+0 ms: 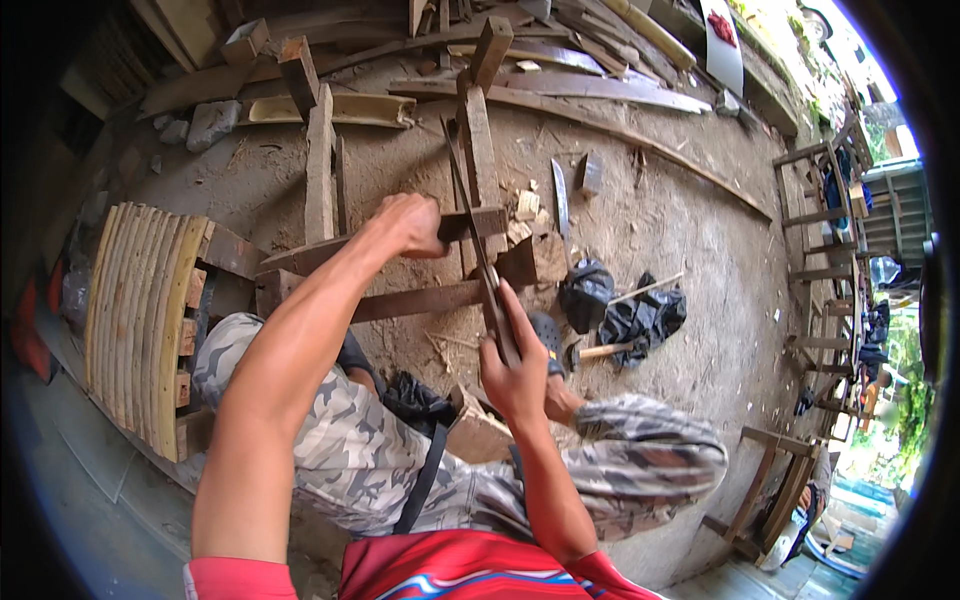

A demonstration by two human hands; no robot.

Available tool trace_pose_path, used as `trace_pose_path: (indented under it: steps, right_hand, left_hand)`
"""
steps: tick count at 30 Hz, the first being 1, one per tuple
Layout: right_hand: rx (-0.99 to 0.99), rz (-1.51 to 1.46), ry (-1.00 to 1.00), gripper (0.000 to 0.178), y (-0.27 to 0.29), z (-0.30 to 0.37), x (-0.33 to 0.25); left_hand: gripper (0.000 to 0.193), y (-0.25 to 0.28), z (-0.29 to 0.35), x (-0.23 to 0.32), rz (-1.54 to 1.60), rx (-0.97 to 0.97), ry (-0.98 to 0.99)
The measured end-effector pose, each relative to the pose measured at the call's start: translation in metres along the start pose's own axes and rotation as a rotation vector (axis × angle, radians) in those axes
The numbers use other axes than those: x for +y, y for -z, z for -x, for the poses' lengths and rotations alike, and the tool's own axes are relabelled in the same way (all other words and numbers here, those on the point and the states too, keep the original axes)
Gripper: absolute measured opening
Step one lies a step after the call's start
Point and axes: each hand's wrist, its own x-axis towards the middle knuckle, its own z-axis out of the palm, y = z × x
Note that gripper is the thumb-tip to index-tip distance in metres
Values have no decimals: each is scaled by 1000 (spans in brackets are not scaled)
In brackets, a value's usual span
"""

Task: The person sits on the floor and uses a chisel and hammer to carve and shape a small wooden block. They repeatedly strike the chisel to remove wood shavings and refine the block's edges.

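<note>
My left hand (410, 222) is closed around a dark wooden bar (475, 222), near its right end. In my right hand (515, 365) is the handle of a hand saw (478, 245), its long thin blade seen almost edge-on and pointing away from me. The blade lies across the bar just right of my left fist; its teeth cannot be made out. The bar rests over a low wooden frame, with another dark rail (425, 300) nearer me. A wood block (548, 258) sits by the frame's right end.
A long blade (560, 200) lies on the ground beside wood chips (527, 205). Black plastic bags (640, 318) and a wooden-handled tool (605, 350) are right of my foot. A slatted wooden piece (140, 330) stands left. Planks (600, 90) are strewn at the back.
</note>
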Motion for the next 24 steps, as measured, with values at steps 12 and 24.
trace_pose_path:
  steps: [12, 24]
  right_hand:
    - [33, -26, 35, 63, -6, -29, -30]
    - [37, -96, 93, 63, -2, -25, -28]
  left_hand:
    - [39, 1, 4, 3, -91, 64, -10]
    - [27, -4, 4, 6, -82, 73, -13]
